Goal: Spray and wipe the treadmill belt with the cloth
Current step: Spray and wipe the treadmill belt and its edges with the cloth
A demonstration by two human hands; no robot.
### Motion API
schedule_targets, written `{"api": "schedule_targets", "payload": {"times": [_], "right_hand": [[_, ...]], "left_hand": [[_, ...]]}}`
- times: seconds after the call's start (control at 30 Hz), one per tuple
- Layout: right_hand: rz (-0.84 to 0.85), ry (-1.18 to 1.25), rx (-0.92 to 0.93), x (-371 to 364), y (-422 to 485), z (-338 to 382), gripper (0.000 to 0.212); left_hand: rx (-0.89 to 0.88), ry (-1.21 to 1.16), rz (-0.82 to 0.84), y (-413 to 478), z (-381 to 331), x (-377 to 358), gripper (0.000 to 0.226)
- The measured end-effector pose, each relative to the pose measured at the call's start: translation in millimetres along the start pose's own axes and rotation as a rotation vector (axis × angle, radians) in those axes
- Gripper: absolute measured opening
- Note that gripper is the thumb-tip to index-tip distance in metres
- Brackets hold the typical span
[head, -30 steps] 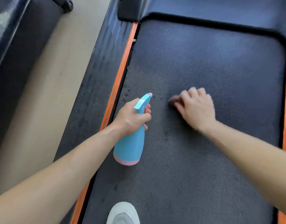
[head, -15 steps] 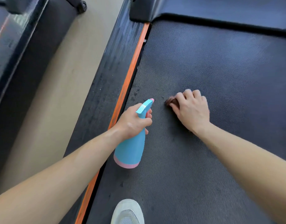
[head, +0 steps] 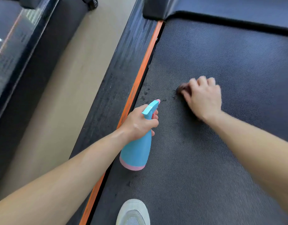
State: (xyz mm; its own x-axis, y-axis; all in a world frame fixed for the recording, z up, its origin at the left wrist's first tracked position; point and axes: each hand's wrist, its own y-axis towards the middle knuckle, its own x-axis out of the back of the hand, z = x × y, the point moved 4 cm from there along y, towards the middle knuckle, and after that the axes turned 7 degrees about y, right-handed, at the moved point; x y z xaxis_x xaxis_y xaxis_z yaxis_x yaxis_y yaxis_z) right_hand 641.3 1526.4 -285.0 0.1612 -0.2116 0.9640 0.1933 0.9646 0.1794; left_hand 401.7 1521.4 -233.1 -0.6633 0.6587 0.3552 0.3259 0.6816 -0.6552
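The belt (head: 221, 151) is dark, finely textured rubber, with wet specks (head: 145, 93) near its left edge. An orange strip (head: 140, 75) and a black ribbed side rail (head: 117, 75) border it, then a beige floor (head: 63, 88), then a second machine (head: 14, 51) at far left. The left hand (head: 140, 123) is closed around the neck of a blue bottle (head: 136, 153), nozzle aimed forward. The right hand (head: 203, 98) presses a dark cloth (head: 181, 88) flat on the belt, fingers curled over it. A pale shoe (head: 132, 211) stands on the belt.
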Motion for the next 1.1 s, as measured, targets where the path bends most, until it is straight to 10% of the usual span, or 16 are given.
{"api": "schedule_targets", "payload": {"times": [0.13,0.37,0.6,0.83,1.1], "right_hand": [[0.047,-0.015,-0.089,-5,28,-1,0.042],[0.090,0.097,0.482,-2,-75,44,0.034],[0.025,0.009,-0.022,-13,35,25,0.040],[0.105,0.112,0.400,-4,-99,53,0.033],[0.093,0.079,0.224,1,-126,48,0.034]], "left_hand": [[-0.014,0.016,-0.014,4,-4,6,0.044],[-0.020,-0.017,-0.061,9,-6,21,0.056],[-0.008,-0.003,-0.063,7,-2,24,0.048],[0.008,0.031,-0.063,2,3,20,0.037],[0.039,0.145,-0.003,-11,11,2,0.015]]}}
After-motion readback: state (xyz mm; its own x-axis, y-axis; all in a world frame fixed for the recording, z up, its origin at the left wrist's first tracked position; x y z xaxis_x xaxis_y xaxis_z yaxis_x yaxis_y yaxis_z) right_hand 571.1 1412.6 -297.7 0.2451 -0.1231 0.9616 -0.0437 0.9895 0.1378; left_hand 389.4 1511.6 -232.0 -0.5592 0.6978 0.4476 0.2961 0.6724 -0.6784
